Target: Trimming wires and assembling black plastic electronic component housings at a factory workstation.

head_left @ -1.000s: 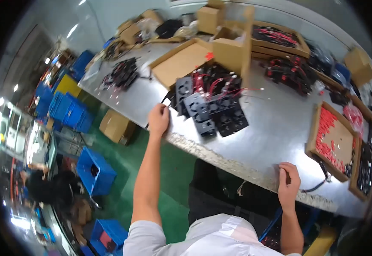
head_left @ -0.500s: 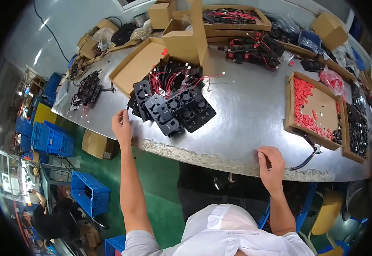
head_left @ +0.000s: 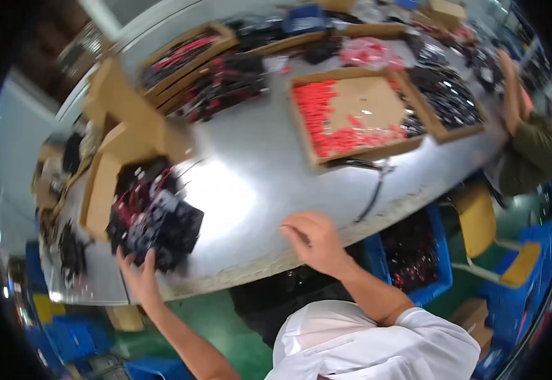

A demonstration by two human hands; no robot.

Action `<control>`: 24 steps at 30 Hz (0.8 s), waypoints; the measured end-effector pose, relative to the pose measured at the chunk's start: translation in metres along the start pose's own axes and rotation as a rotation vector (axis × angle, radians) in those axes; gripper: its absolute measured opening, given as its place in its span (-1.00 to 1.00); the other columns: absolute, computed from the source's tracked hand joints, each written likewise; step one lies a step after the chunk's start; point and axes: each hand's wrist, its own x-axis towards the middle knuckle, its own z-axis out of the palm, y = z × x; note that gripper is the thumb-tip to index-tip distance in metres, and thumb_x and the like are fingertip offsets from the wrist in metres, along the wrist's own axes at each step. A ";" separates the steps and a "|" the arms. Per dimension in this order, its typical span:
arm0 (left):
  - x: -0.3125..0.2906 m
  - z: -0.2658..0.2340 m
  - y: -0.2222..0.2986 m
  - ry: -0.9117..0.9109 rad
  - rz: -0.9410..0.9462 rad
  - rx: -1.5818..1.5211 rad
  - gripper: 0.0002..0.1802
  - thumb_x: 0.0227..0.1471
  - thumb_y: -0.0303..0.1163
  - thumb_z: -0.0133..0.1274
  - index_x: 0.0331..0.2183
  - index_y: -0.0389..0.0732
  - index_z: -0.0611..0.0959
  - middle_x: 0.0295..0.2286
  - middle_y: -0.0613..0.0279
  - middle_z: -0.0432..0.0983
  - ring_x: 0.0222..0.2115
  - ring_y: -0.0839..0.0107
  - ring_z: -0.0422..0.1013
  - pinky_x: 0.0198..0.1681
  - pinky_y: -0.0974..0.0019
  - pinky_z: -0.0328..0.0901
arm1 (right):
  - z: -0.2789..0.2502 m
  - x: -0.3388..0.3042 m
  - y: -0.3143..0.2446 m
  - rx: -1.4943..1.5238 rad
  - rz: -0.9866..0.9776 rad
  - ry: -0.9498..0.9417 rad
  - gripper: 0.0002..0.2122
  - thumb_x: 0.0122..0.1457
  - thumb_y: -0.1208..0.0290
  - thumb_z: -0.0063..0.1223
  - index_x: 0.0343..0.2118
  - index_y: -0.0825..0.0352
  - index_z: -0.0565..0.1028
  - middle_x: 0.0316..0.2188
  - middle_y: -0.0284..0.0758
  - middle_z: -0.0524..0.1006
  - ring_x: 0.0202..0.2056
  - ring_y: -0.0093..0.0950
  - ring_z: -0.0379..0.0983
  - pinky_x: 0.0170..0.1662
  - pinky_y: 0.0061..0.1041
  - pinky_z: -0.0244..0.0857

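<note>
A blurred heap of flat black parts with thin red wires (head_left: pixel 162 218), probably plastic fan units, lies on the left of the grey metal desk (head_left: pixel 260 183); they look light and stiff, the wires delicate, so frame edges suit gripping. The left hand (head_left: pixel 138 263) spreads its fingers at the heap's near edge, contact unclear; the right hand (head_left: pixel 314 240), loosely curled, thumb apart, shows nothing held, near the shallow brown cardboard tray (head_left: pixel 368 152)

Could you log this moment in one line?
left hand: open, at black fan pile, contact unclear; right hand: curled, over table; cardboard tray: holds red pieces
</note>
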 end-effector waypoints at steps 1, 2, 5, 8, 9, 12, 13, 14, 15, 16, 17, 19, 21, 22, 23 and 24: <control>0.002 0.001 0.004 0.035 -0.006 0.153 -0.13 -0.07 -0.43 0.24 0.20 -0.08 0.14 -0.11 0.15 0.21 -0.19 0.33 0.32 -0.17 0.34 0.30 | -0.003 0.000 -0.001 -0.032 0.021 0.037 -0.93 0.02 0.57 0.13 -0.40 0.38 0.54 -0.44 -0.22 0.54 -0.41 -0.26 0.46 -0.33 -0.42 0.33; 0.001 0.007 0.011 0.028 -0.033 0.147 -0.12 -0.08 -0.42 0.25 0.20 -0.08 0.14 -0.13 0.16 0.21 -0.21 0.35 0.33 -0.19 0.34 0.29 | -0.006 0.001 -0.003 0.017 0.018 0.086 -0.93 0.02 0.57 0.14 -0.40 0.38 0.54 -0.44 -0.23 0.54 -0.42 -0.27 0.46 -0.34 -0.43 0.33; 0.005 0.021 0.014 0.004 -0.044 0.100 -0.12 -0.08 -0.38 0.26 0.20 -0.07 0.14 -0.17 0.20 0.21 -0.26 0.43 0.32 -0.30 0.39 0.25 | -0.016 -0.002 0.001 0.054 -0.026 0.133 -0.93 0.02 0.57 0.14 -0.40 0.38 0.53 -0.43 -0.24 0.54 -0.42 -0.29 0.47 -0.36 -0.43 0.33; 0.002 0.025 0.012 0.080 -0.152 0.132 -0.17 -0.06 -0.39 0.24 0.18 -0.08 0.17 -0.26 0.25 0.28 -0.38 0.54 0.31 -0.43 0.47 0.18 | -0.018 -0.003 0.004 0.041 -0.089 0.056 -0.93 0.01 0.57 0.14 -0.41 0.37 0.52 -0.44 -0.26 0.53 -0.41 -0.30 0.47 -0.35 -0.41 0.33; 0.006 0.025 0.008 0.051 -0.172 0.099 -0.19 -0.05 -0.40 0.23 0.18 -0.09 0.18 -0.31 0.28 0.31 -0.43 0.58 0.29 -0.48 0.50 0.14 | -0.019 -0.003 0.004 0.031 -0.111 -0.007 -0.93 0.01 0.57 0.13 -0.41 0.36 0.51 -0.44 -0.27 0.53 -0.40 -0.30 0.46 -0.34 -0.40 0.33; 0.005 0.021 0.003 0.021 -0.176 0.049 -0.22 -0.04 -0.41 0.22 0.16 -0.11 0.19 -0.39 0.32 0.36 -0.52 0.64 0.24 -0.55 0.55 0.08 | -0.020 -0.004 0.003 0.000 -0.165 -0.110 -0.93 0.05 0.46 0.07 -0.46 0.33 0.47 -0.49 -0.28 0.49 -0.41 -0.26 0.42 -0.34 -0.32 0.28; 0.006 0.019 0.003 0.022 -0.152 0.034 -0.22 -0.04 -0.42 0.22 0.16 -0.12 0.20 -0.41 0.33 0.38 -0.55 0.65 0.22 -0.57 0.57 0.06 | -0.018 -0.004 0.004 -0.005 -0.163 -0.106 -0.93 0.05 0.46 0.07 -0.46 0.33 0.47 -0.49 -0.28 0.49 -0.41 -0.26 0.42 -0.34 -0.32 0.28; 0.006 0.016 0.002 0.055 -0.157 0.051 -0.24 -0.05 -0.44 0.21 0.15 -0.12 0.22 -0.39 0.32 0.42 -0.54 0.64 0.25 -0.56 0.57 0.07 | -0.015 -0.004 0.005 -0.002 -0.184 -0.122 -0.93 0.06 0.45 0.07 -0.47 0.32 0.47 -0.49 -0.29 0.48 -0.40 -0.28 0.42 -0.33 -0.32 0.27; 0.006 0.016 0.002 0.046 -0.156 0.049 -0.24 -0.05 -0.44 0.21 0.15 -0.12 0.22 -0.39 0.32 0.42 -0.54 0.64 0.25 -0.56 0.57 0.07 | -0.014 -0.005 0.006 0.001 -0.204 -0.137 -0.92 0.07 0.43 0.07 -0.48 0.31 0.47 -0.49 -0.31 0.48 -0.39 -0.30 0.41 -0.32 -0.33 0.26; 0.007 0.017 0.002 0.061 -0.180 0.006 -0.23 -0.05 -0.44 0.22 0.15 -0.12 0.22 -0.39 0.31 0.43 -0.54 0.64 0.25 -0.55 0.56 0.06 | -0.014 -0.005 0.006 -0.004 -0.208 -0.136 -0.92 0.07 0.43 0.07 -0.48 0.31 0.47 -0.49 -0.31 0.48 -0.39 -0.30 0.41 -0.32 -0.33 0.26; 0.008 0.016 0.001 0.076 -0.204 -0.037 -0.22 -0.06 -0.44 0.23 0.15 -0.12 0.22 -0.39 0.30 0.45 -0.54 0.63 0.26 -0.55 0.56 0.06 | -0.015 -0.006 0.005 -0.012 -0.209 -0.152 -0.94 0.05 0.46 0.10 -0.46 0.31 0.47 -0.47 -0.32 0.49 -0.39 -0.32 0.43 -0.30 -0.37 0.27; 0.022 0.008 -0.011 0.042 -0.189 -0.092 -0.34 -0.03 -0.47 0.18 0.10 -0.21 0.30 -0.35 0.25 0.49 -0.45 0.58 0.36 -0.47 0.51 0.21 | -0.018 -0.003 0.007 -0.024 -0.215 -0.172 -0.93 0.03 0.49 0.13 -0.44 0.31 0.48 -0.46 -0.33 0.50 -0.39 -0.34 0.44 -0.29 -0.41 0.29; 0.032 -0.001 -0.013 -0.225 -0.250 -0.244 -0.52 0.01 -0.52 0.12 0.00 -0.31 0.41 -0.30 0.22 0.51 -0.34 0.50 0.43 -0.33 0.40 0.35 | -0.020 -0.006 0.004 -0.055 -0.230 -0.137 -0.93 0.03 0.49 0.13 -0.44 0.32 0.48 -0.45 -0.32 0.50 -0.39 -0.34 0.44 -0.29 -0.41 0.31; 0.034 0.000 -0.015 -0.206 -0.256 -0.292 -0.66 0.04 -0.55 0.07 -0.09 -0.37 0.48 -0.26 0.20 0.52 -0.25 0.45 0.45 -0.19 0.31 0.39 | -0.019 -0.006 0.004 -0.054 -0.228 -0.134 -0.93 0.03 0.49 0.13 -0.44 0.32 0.48 -0.45 -0.32 0.50 -0.39 -0.34 0.44 -0.29 -0.41 0.31; 0.036 -0.001 -0.015 -0.208 -0.255 -0.289 -0.66 0.04 -0.55 0.07 -0.09 -0.37 0.48 -0.26 0.20 0.52 -0.25 0.45 0.45 -0.19 0.31 0.39 | -0.017 -0.008 0.004 -0.053 -0.225 -0.096 -0.93 0.03 0.49 0.13 -0.44 0.33 0.48 -0.45 -0.32 0.50 -0.39 -0.34 0.44 -0.29 -0.41 0.32; 0.038 -0.002 -0.016 -0.213 -0.270 -0.327 -0.63 0.02 -0.53 0.10 -0.09 -0.30 0.47 -0.30 0.26 0.51 -0.33 0.50 0.44 -0.31 0.40 0.33 | -0.016 -0.008 0.004 -0.051 -0.223 -0.059 -0.93 0.03 0.49 0.13 -0.44 0.33 0.48 -0.45 -0.31 0.50 -0.39 -0.34 0.44 -0.29 -0.41 0.33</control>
